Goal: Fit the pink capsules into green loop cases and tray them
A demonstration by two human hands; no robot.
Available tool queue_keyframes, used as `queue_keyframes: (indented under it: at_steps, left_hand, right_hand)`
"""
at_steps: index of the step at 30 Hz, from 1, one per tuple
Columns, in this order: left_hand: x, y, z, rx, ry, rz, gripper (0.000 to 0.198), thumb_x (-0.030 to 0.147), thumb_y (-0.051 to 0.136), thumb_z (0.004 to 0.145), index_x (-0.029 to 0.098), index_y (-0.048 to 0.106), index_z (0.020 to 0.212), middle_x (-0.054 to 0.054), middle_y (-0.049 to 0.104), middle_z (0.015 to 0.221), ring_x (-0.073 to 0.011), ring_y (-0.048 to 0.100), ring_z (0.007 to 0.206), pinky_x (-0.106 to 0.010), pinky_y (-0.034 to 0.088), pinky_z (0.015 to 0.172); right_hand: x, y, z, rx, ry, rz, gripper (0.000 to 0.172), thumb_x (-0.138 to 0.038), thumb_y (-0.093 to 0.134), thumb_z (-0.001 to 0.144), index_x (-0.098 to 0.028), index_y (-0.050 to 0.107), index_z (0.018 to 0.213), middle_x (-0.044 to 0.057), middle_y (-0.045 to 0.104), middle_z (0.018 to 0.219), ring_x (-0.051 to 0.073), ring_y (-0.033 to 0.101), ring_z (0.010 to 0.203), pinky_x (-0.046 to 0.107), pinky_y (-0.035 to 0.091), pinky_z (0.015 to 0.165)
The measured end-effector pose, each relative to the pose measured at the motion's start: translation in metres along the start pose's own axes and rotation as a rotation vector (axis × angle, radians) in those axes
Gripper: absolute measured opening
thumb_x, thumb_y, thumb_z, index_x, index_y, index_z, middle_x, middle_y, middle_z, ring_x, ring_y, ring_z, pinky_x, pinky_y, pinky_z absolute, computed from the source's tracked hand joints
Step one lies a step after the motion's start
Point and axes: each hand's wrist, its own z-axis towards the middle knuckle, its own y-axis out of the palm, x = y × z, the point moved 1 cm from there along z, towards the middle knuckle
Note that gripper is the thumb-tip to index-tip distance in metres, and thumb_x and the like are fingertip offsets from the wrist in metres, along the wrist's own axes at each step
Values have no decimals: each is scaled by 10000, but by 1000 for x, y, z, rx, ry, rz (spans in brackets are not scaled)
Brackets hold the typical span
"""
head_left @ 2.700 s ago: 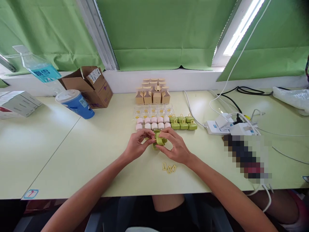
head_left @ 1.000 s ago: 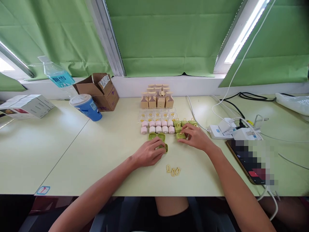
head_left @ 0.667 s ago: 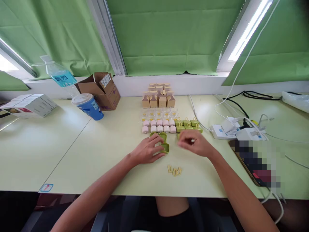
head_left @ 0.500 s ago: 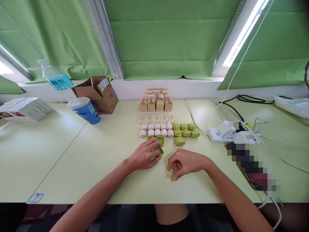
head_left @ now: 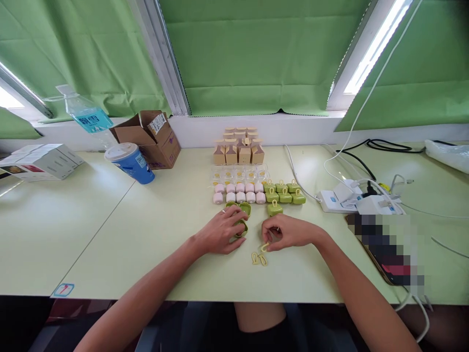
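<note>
Hands kept low over the bench (head_left: 161,215) in the head view, the right hand (head_left: 287,231) pinched a yellow loop (head_left: 264,248) between its fingertips, probably because it was so thin, near two loose loops (head_left: 263,260), while the left hand (head_left: 221,232) curled over an open green box (head_left: 242,234), perhaps steadying it, its grip unclear.

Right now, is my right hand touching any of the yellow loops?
Touching: the head view shows your right hand with its fingertips against one yellow loop.
</note>
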Motion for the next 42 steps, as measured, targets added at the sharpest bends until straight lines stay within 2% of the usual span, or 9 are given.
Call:
queue_keyframes:
  at_steps: [3, 8, 12, 15, 23, 30, 33, 37, 42]
  left_hand:
    - [0, 0, 1, 13, 8, 26, 139, 265, 672, 1041, 195, 645, 924, -122, 756, 1205, -306, 608, 1187, -438, 579, 925]
    - [0, -2, 2, 149, -21, 27, 155, 286, 697, 1045, 203, 603, 953, -125, 736, 1180, -307, 616, 1174, -432, 591, 903]
    - [1, -3, 2, 268, -53, -38, 189, 324, 701, 1066, 203, 559, 1036, -129, 706, 1137, -267, 690, 1122, -395, 627, 890]
    - [1, -2, 3, 300, -97, -49, 194, 349, 681, 1081, 198, 565, 1116, -138, 715, 1150, -230, 735, 1030, -332, 636, 794]
    - [3, 4, 4, 330, -112, -94, 387, 266, 755, 1029, 181, 576, 1362, -120, 776, 1113, -264, 744, 1077, -398, 666, 904]
    - [-3, 18, -3, 343, -219, -181, 718, 460, 833, 985, 230, 469, 1560, -150, 765, 1273, -296, 761, 1173, -469, 677, 972]
    - [-3, 22, -3, 361, -252, -205, 714, 475, 826, 988, 221, 474, 1555, -151, 767, 1275, -291, 782, 1182, -453, 686, 982]
    - [2, 20, -1, 354, -254, -281, 708, 418, 805, 1012, 221, 442, 1587, -149, 769, 1328, -283, 791, 1236, -436, 692, 1025]
    - [7, 11, 2, 240, -252, -404, 762, 332, 746, 1054, 242, 326, 1684, -209, 674, 1545, -326, 680, 1469, -510, 608, 1205]
  right_hand:
    - [3, -6, -1, 86, 5, 56, 271, -464, 890, 865, -211, 794, 871, -44, 631, 652, 113, 523, 601, 245, 389, 562]
    - [8, -5, 1, 168, 17, 241, 271, -426, 915, 849, -196, 773, 849, -36, 676, 658, 99, 571, 566, 220, 419, 519]
    - [6, -1, 6, 146, -37, 498, 335, -476, 880, 910, -193, 823, 1081, -30, 706, 714, 107, 635, 540, 225, 521, 482]
    - [4, 2, 12, 248, -140, 581, 364, -474, 925, 869, -195, 878, 1099, 21, 749, 852, 141, 742, 670, 252, 622, 564]
    - [-4, 18, 19, 541, -193, 472, 314, -443, 957, 835, -200, 845, 1001, 22, 769, 774, 135, 702, 610, 241, 586, 522]
    - [-12, 35, 32, 788, -234, 192, 167, -384, 846, 922, -225, 833, 971, 65, 824, 941, 141, 689, 661, 277, 571, 581]
    - [-11, 43, 38, 819, -270, 154, 91, -310, 828, 909, -234, 840, 960, 79, 830, 1042, 133, 674, 635, 283, 569, 560]
    - [-9, 49, 39, 865, -307, 77, 79, -252, 768, 945, -249, 847, 936, 69, 847, 983, 165, 698, 640, 310, 578, 546]
    - [-4, 40, 31, 854, -373, -89, 137, -244, 737, 1007, -254, 871, 978, 62, 866, 999, 164, 735, 678, 309, 623, 595]
